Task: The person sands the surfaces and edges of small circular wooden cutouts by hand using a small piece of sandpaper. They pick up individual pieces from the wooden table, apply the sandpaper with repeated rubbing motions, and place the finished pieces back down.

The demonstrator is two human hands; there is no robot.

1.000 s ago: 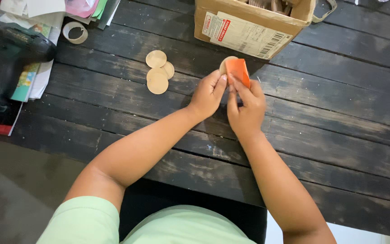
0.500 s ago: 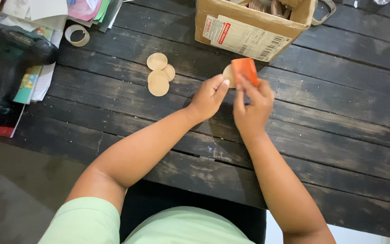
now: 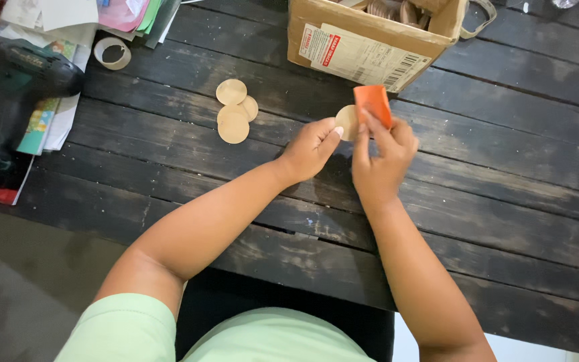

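Wooden disc pinched by left hand fingers — right hand fingers clamp orange sandpaper against it; 3 discs lie on the table.

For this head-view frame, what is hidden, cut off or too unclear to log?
- Wooden disc: head view, partly covered by the left hand and the orange sheet.
- Orange sheet: its lower end is hidden by the right hand.
- Cardboard box: cut by the top edge, contents only partly seen.
- Dark power tool: cut by the left edge.
- Stack of three discs: overlapping, lower faces hidden.
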